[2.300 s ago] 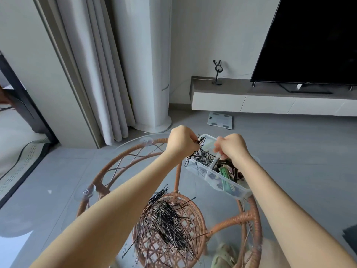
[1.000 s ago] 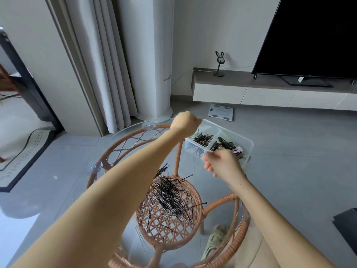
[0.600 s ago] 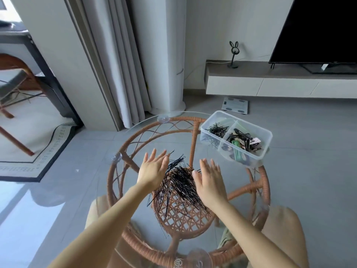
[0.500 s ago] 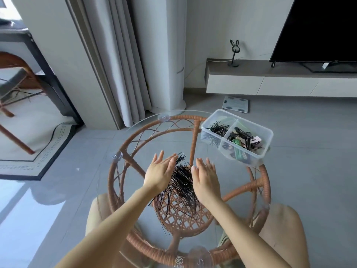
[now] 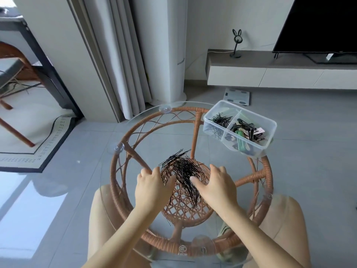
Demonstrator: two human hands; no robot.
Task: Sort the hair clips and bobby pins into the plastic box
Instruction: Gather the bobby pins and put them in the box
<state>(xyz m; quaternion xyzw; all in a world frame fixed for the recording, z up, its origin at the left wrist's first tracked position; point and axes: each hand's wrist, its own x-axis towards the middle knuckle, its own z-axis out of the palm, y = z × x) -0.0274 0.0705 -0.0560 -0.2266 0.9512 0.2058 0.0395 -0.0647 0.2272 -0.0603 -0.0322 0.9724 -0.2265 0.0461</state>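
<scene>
left hand (image 5: 149,187), right hand (image 5: 216,185): grip cupping 1 pin pile (image 5: 181,167) | 1 box (image 5: 255,149)

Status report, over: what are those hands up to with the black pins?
Left hand and right hand curled around bobby pin pile on glass tabletop. Plastic box far right, part filled. Nothing between pile and box.
</scene>
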